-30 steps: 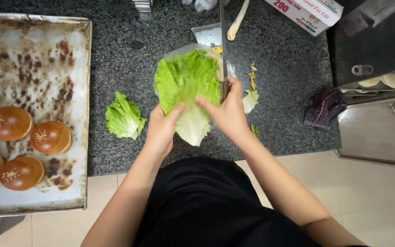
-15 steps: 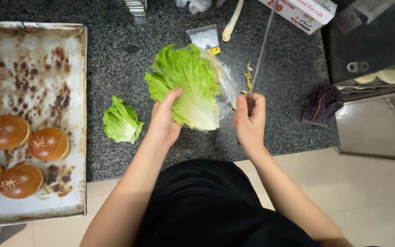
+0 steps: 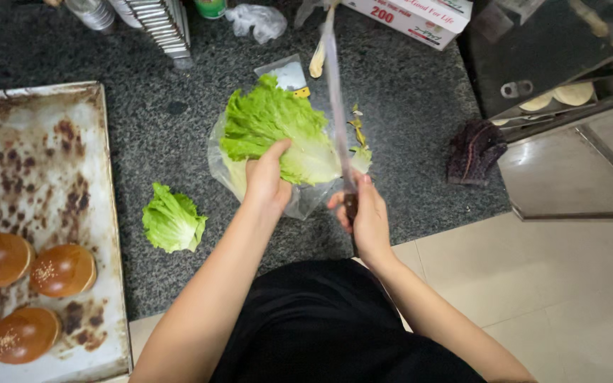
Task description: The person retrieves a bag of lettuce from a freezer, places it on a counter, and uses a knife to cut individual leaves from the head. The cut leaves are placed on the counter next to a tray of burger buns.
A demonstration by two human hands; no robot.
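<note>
A large head of lettuce [image 3: 278, 131], frilly bright green at the top and paling to white near its base, is lying on a clear plastic bag [image 3: 303, 202] in the middle of the dark speckled counter [image 3: 420, 113]. The left hand [image 3: 266, 181] is pressing down on its lower part, fingers curled over the leaves. The right hand [image 3: 365, 213] is closing around the dark handle of a long knife [image 3: 336, 99], whose blade is pointing away from the person along the lettuce's right edge. Compared with half a second ago, the lettuce is sitting slightly farther right and the knife is standing closer against it. A smaller lettuce piece [image 3: 173, 220] is lying apart to the left, near a stained baking tray [image 3: 37, 156] carrying browned buns [image 3: 62, 269]. The blade is blurring with motion, so its edge is hard to make out, and the tray is running off the frame's left side.
</note>
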